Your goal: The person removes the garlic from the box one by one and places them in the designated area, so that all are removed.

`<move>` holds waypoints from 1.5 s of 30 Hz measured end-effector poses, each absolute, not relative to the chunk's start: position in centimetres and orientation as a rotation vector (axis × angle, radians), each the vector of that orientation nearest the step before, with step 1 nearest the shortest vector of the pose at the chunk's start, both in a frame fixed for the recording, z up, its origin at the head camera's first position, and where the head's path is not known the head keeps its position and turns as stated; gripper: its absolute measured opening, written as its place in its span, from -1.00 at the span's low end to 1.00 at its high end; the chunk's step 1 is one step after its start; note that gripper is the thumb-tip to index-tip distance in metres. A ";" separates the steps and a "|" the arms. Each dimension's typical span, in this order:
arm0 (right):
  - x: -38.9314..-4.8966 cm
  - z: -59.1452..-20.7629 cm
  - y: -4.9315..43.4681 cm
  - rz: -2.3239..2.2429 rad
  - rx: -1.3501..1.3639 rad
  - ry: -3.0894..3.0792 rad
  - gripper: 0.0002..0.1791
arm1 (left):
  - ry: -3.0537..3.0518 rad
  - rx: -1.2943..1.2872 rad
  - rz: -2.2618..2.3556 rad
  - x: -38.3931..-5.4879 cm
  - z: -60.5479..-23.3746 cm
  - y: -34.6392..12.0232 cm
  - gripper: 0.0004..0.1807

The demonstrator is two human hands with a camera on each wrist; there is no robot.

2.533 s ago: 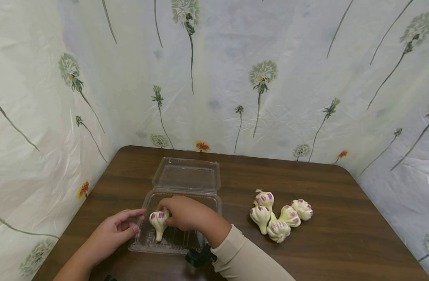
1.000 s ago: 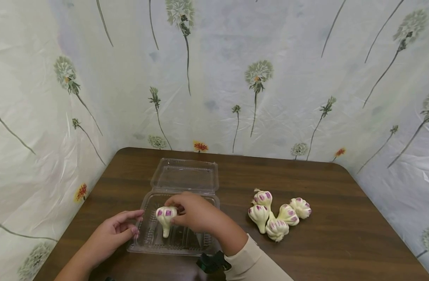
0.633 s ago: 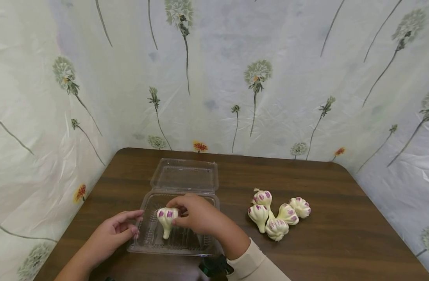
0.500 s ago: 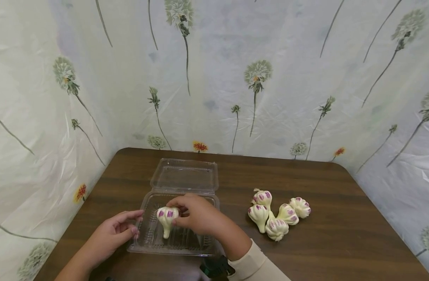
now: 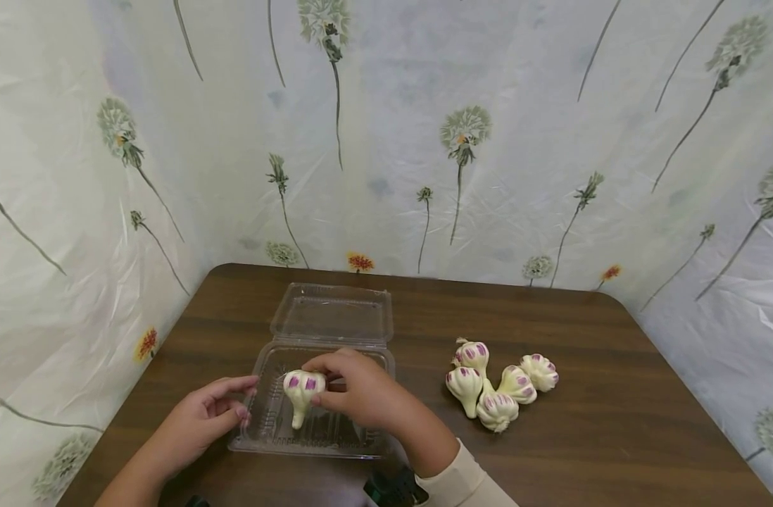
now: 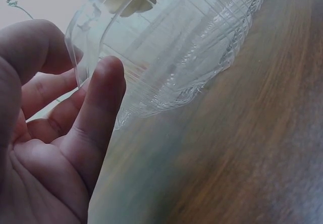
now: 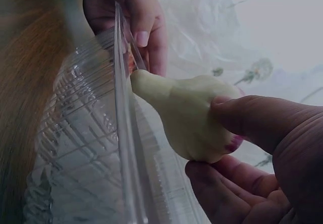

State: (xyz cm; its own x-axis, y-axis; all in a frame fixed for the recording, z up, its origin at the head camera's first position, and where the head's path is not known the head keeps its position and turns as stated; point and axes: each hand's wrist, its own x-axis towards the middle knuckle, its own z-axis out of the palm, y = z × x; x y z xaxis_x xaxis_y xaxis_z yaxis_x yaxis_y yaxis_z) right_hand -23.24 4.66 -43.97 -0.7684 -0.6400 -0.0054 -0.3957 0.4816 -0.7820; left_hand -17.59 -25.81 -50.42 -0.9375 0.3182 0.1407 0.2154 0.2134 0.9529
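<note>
My right hand (image 5: 361,391) pinches a white and purple garlic bulb (image 5: 300,391) between thumb and fingers, over the base of a clear plastic clamshell container (image 5: 380,451). The bulb's stem points toward the near side; in the right wrist view the garlic bulb (image 7: 192,113) shows the thumb on one side and fingertips on the other. At the container's left rim, my left hand (image 5: 205,415) holds the edge. The left wrist view shows the thumb on one side of the clear container (image 6: 166,47) wall and fingers behind it. Part of the base is hidden by my right hand.
Several more garlic bulbs (image 5: 497,408) lie clustered on the brown wooden table (image 5: 602,394), right of the container. The container's lid (image 5: 332,313) lies open behind its base. A flowered sheet (image 5: 386,141) hangs along the table's back and sides.
Over the earlier frames my right hand has shifted the garlic bulb a little to the right inside the container. My left hand stays at the rim, and the other bulbs lie as before.
</note>
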 end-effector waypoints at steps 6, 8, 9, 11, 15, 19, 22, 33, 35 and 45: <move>-23.0 -44.2 5.5 -1.201 -0.912 2.469 -0.58 | 2.373 0.525 1.851 -17.5 -50.5 -25.8 -0.52; -23.0 -44.3 5.8 -1.223 -0.916 2.462 -0.57 | 2.374 0.525 1.851 -17.6 -50.5 -25.8 -0.52; -23.0 -44.3 5.9 -1.241 -0.917 2.454 -0.57 | 2.377 0.528 1.848 -17.6 -50.5 -25.8 -0.52; -22.9 -44.2 6.3 -1.288 -0.890 2.432 -0.57 | 2.380 0.538 1.844 -17.7 -50.4 -25.7 -0.53; -22.6 -44.1 7.1 -1.385 -0.819 2.409 -0.56 | 2.378 0.556 1.850 -17.9 -50.4 -25.7 -0.53; -22.3 -44.3 7.8 -1.461 -0.790 2.419 -0.55 | 2.379 0.559 1.853 -17.9 -50.3 -25.9 -0.53; -22.1 -44.5 8.2 -1.504 -0.785 2.430 -0.55 | 2.379 0.559 1.849 -17.9 -50.2 -26.0 -0.52; -21.0 -45.2 9.4 -1.684 -0.693 2.436 -0.53 | 2.375 0.551 1.837 -17.8 -50.2 -26.2 -0.52; -20.9 -45.2 9.6 -1.722 -0.673 2.442 -0.52 | 2.381 0.553 1.838 -17.9 -50.2 -26.1 -0.53; -20.6 -45.8 11.4 -1.777 -0.574 2.478 -0.50 | 2.348 0.541 1.860 -17.8 -50.4 -26.0 -0.52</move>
State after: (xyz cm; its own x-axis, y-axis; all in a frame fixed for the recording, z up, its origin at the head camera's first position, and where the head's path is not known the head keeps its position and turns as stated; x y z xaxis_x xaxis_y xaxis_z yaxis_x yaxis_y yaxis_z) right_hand -20.61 11.44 -45.84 -0.9310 -0.3172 0.1808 -0.2729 0.2757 -0.9217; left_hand -17.80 -26.00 -50.36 -0.9323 0.3328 0.1415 0.2139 0.1920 0.9578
